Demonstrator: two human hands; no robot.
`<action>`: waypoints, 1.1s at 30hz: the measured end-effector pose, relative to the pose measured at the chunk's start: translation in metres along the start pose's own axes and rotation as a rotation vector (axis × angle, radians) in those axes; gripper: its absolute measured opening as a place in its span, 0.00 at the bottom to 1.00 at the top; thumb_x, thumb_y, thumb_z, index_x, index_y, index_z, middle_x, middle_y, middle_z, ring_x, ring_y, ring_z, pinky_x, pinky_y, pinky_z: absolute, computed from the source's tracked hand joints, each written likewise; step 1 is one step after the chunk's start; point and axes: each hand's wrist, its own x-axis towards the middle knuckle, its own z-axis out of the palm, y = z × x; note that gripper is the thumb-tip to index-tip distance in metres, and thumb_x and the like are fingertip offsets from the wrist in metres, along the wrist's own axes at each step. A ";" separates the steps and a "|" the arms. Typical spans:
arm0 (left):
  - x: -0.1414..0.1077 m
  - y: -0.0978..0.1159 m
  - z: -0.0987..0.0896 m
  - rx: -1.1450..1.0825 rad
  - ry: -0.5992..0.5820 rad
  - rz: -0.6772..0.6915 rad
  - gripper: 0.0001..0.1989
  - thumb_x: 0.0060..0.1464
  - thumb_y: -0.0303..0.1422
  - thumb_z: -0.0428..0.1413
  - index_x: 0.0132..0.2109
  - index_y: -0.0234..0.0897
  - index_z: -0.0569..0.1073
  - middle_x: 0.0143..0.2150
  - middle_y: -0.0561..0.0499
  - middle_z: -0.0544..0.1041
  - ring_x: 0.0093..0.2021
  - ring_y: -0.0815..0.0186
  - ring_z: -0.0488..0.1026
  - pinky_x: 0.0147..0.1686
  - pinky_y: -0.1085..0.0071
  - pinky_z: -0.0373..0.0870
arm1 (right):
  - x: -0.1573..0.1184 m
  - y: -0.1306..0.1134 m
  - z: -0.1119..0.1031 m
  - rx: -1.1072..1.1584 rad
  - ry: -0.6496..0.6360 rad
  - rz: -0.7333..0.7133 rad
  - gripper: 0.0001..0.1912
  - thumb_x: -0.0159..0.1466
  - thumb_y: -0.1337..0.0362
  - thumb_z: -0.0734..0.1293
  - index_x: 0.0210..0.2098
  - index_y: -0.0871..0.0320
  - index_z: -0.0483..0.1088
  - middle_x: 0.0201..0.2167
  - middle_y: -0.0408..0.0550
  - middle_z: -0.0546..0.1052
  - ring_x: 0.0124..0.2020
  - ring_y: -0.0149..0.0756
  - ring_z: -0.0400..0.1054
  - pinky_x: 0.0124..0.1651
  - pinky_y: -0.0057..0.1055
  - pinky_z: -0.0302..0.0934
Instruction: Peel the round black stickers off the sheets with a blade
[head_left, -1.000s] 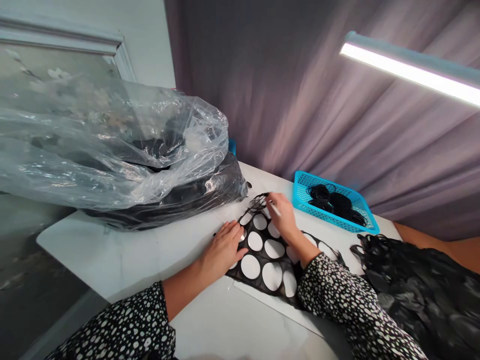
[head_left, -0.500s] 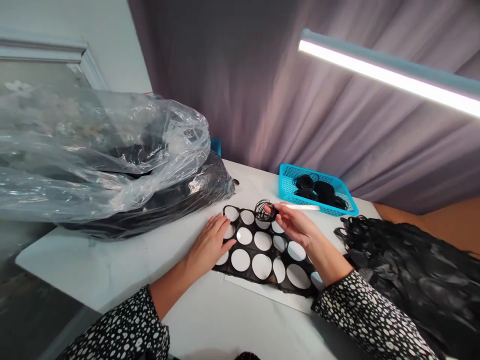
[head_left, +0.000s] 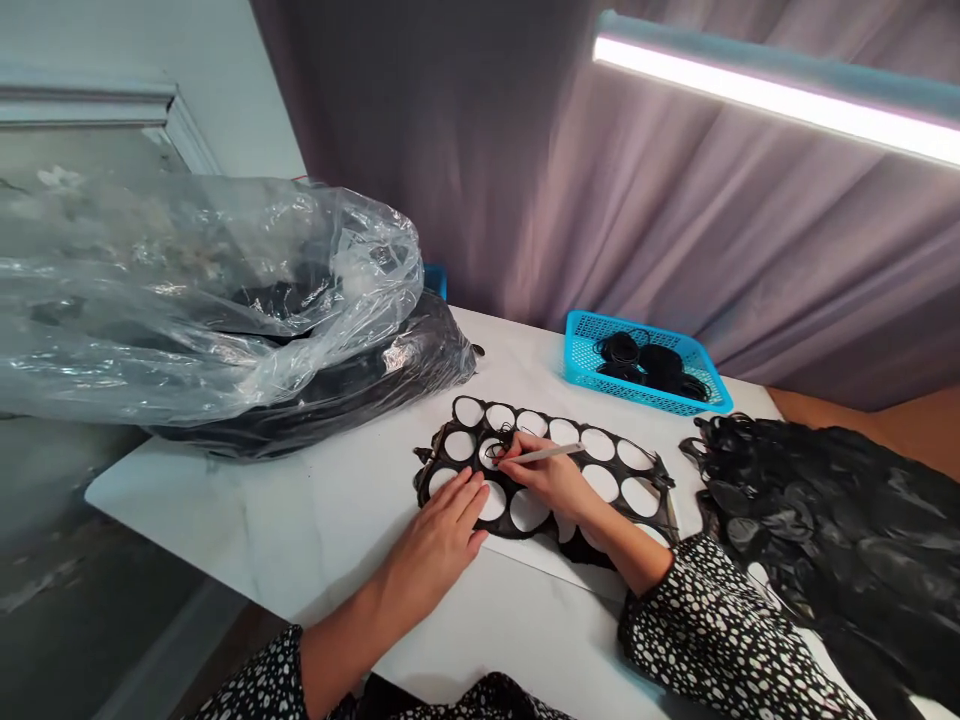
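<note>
Room: a mauve curtain [head_left: 487, 230] hangs behind a white table [head_left: 322, 510], and one strip lamp [head_left: 772, 95] shines at upper right.
Sheet: one black sheet [head_left: 510, 488], punched with round holes, lies on the table just ahead of the person; its long axis runs left to right, the right end slightly nearer.
Loops: thin black loops [head_left: 498, 449] lie over the sheet's left half, at the right fingertips; too tangled to count.
Nearer hand: the right, which is at the loops; the left is just short of them, on the near side.
Right hand [head_left: 551, 483]: reaches in across the sheet, pinching one pale stick [head_left: 546, 453]; whether it also grips the loops cannot be told.
Left hand [head_left: 442, 530]: laid flat, fingers extended and close together, on the sheet's near left edge.
Holes: six in the far row; the nearer rows are partly covered by the hands.
Basket [head_left: 637, 396]: one, blue, beyond the sheet to the right, with several black coils [head_left: 660, 362], overlapping.
Bag [head_left: 210, 290]: one large, clear, with black contents, at left.
Heap [head_left: 817, 510]: one, black, at right; its pieces cannot be counted.
</note>
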 end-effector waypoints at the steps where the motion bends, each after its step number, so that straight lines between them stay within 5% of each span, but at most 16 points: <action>1: -0.001 0.001 0.001 -0.001 -0.002 0.000 0.20 0.65 0.31 0.50 0.62 0.31 0.63 0.64 0.39 0.65 0.66 0.56 0.59 0.61 0.57 0.64 | -0.001 0.003 0.001 -0.065 -0.009 -0.020 0.12 0.61 0.59 0.68 0.26 0.57 0.63 0.28 0.43 0.73 0.28 0.31 0.63 0.31 0.29 0.55; 5: -0.006 0.004 0.002 -0.044 -0.010 -0.016 0.21 0.65 0.31 0.50 0.63 0.33 0.62 0.66 0.40 0.63 0.67 0.55 0.58 0.63 0.53 0.61 | -0.002 0.006 0.001 -0.086 -0.002 -0.005 0.12 0.61 0.59 0.68 0.27 0.57 0.64 0.27 0.41 0.72 0.26 0.29 0.59 0.29 0.28 0.52; 9: -0.004 0.001 -0.008 -0.205 -0.010 -0.076 0.22 0.63 0.34 0.53 0.62 0.37 0.63 0.65 0.42 0.65 0.65 0.54 0.61 0.62 0.54 0.62 | 0.000 -0.009 -0.005 0.222 0.049 0.146 0.14 0.56 0.58 0.73 0.26 0.57 0.64 0.25 0.41 0.71 0.27 0.29 0.63 0.31 0.27 0.58; 13: 0.014 -0.010 -0.031 -0.497 0.055 -0.209 0.31 0.61 0.34 0.56 0.67 0.42 0.54 0.67 0.44 0.59 0.66 0.56 0.59 0.63 0.57 0.61 | -0.002 -0.035 -0.006 0.618 -0.106 0.296 0.16 0.53 0.61 0.76 0.26 0.58 0.64 0.31 0.44 0.74 0.33 0.28 0.70 0.38 0.25 0.67; 17: 0.042 -0.022 -0.048 -0.856 -0.033 -0.168 0.44 0.53 0.29 0.61 0.70 0.45 0.46 0.69 0.43 0.55 0.67 0.54 0.57 0.63 0.56 0.60 | -0.013 -0.054 -0.001 0.752 -0.256 0.372 0.14 0.53 0.63 0.77 0.27 0.59 0.67 0.30 0.43 0.74 0.34 0.27 0.72 0.41 0.22 0.69; 21: 0.068 -0.032 -0.048 -1.241 -0.227 -0.103 0.38 0.52 0.23 0.57 0.67 0.41 0.53 0.57 0.43 0.72 0.56 0.59 0.72 0.55 0.60 0.69 | -0.027 -0.057 0.000 0.703 -0.342 0.376 0.14 0.52 0.64 0.77 0.27 0.60 0.68 0.31 0.43 0.73 0.32 0.27 0.73 0.40 0.24 0.70; 25: 0.084 -0.036 -0.037 -1.183 -0.235 -0.166 0.33 0.51 0.19 0.54 0.64 0.37 0.60 0.42 0.48 0.78 0.43 0.64 0.77 0.46 0.65 0.74 | -0.032 -0.047 -0.003 0.675 -0.480 0.361 0.17 0.50 0.62 0.78 0.28 0.60 0.66 0.34 0.48 0.75 0.26 0.25 0.69 0.26 0.21 0.65; 27: 0.084 -0.036 -0.030 -1.066 -0.174 -0.208 0.31 0.52 0.21 0.56 0.62 0.36 0.62 0.41 0.48 0.78 0.43 0.64 0.77 0.46 0.65 0.74 | -0.027 -0.040 -0.006 0.717 -0.369 0.289 0.18 0.52 0.60 0.77 0.28 0.59 0.64 0.32 0.46 0.76 0.19 0.20 0.60 0.18 0.17 0.53; 29: 0.076 -0.033 -0.023 -0.974 -0.089 -0.267 0.26 0.54 0.24 0.58 0.60 0.35 0.65 0.45 0.45 0.76 0.47 0.60 0.76 0.50 0.60 0.72 | -0.018 -0.034 -0.011 0.736 -0.126 0.200 0.18 0.54 0.59 0.76 0.27 0.57 0.63 0.32 0.44 0.76 0.18 0.20 0.54 0.17 0.18 0.47; 33: 0.041 -0.018 -0.006 -0.607 0.027 -0.217 0.17 0.60 0.28 0.55 0.56 0.37 0.69 0.57 0.41 0.71 0.59 0.54 0.67 0.61 0.52 0.61 | 0.001 -0.017 -0.017 0.395 0.135 0.079 0.15 0.56 0.59 0.73 0.25 0.57 0.63 0.33 0.46 0.77 0.28 0.28 0.64 0.28 0.24 0.57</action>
